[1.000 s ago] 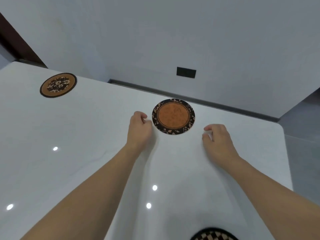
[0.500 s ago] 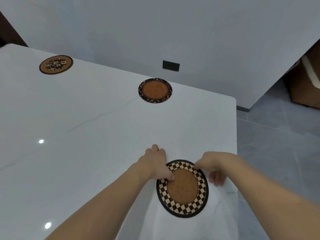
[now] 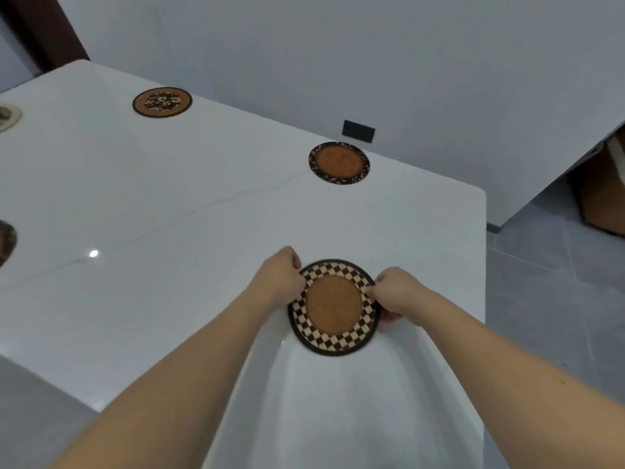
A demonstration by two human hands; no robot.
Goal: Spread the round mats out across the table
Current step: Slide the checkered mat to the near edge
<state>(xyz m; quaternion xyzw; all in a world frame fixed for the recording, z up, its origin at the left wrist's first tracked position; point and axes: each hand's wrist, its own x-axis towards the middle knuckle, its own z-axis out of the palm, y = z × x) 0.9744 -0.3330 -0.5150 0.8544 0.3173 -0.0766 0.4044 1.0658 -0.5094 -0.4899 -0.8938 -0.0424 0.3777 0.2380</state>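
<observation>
Both hands work the checkered mat [image 3: 333,308], which lies flat on the white table [image 3: 169,204] near its right edge. Left hand [image 3: 278,277] curls in a loose fist at the mat's upper left rim, thumb and fingers pinching the black border. Right hand [image 3: 395,292] does the same at the right rim, fingers closed on the edge; how far they tuck beneath is hard to tell from here. Mat has a brown centre ringed in black-and-cream checks. Well beyond it, near the far edge, sits a leaf-bordered mat [image 3: 339,163] with an orange centre. Farther left lies a brown speckled mat [image 3: 162,102]. Two more mats are cut off at the frame's left side: a pale mat [image 3: 8,116] and a dark mat [image 3: 6,242]. All lie well apart.
</observation>
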